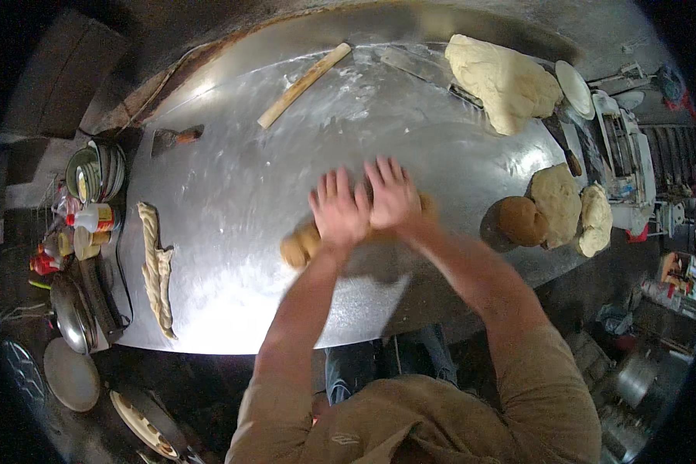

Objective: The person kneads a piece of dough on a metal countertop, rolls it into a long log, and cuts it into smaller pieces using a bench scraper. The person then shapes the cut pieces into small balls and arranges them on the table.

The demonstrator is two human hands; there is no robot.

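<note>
A roll of brown dough lies on the metal worktop, partly hidden under both hands. My left hand presses on it with the palm down and fingers spread, pointing away from me. Beside it, nearly touching, my right hand rests palm down on the dough's right part, fingers apart. Both hands are slightly blurred. To the right sit a ball of brown dough, a paler dough piece and a small pale lump. A twisted strip of pale dough lies at the left.
A wooden stick and a scraper lie towards the back. A large pale dough mass is at the back right, near a brush. Stacked bowls and a bottle stand left; a machine stands right.
</note>
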